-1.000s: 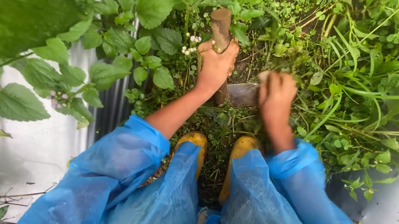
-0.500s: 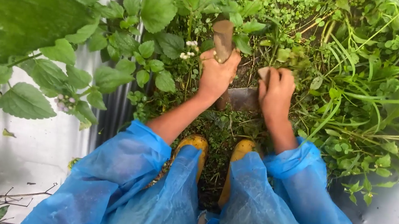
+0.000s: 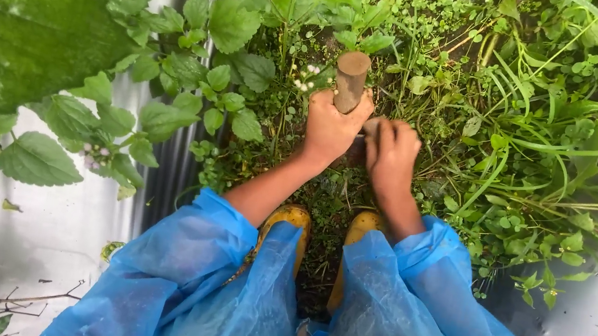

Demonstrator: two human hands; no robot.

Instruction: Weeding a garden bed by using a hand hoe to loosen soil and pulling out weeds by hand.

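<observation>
My left hand (image 3: 331, 128) grips a thick wooden tool handle (image 3: 350, 78) that points up towards the camera. My right hand (image 3: 392, 153) is closed just beside it, lower on the same tool; the tool's working end is hidden behind both hands. The hands work low among weeds and grass (image 3: 434, 78) on a strip of soil. Blue plastic raincoat sleeves (image 3: 188, 253) cover my arms, and yellow boots (image 3: 291, 217) stand on the soil below the hands.
Silvery plastic sheeting (image 3: 52, 228) lies left of the strip and also at the lower right (image 3: 586, 329). A leafy plant (image 3: 170, 97) spreads over the left sheeting, with a big blurred leaf (image 3: 18, 23) close to the camera. Long grass blades (image 3: 571, 150) fill the right side.
The handle has swung upright towards the camera. My right hand has moved in closer to my left, covering the tool's lower part that showed between them earlier.
</observation>
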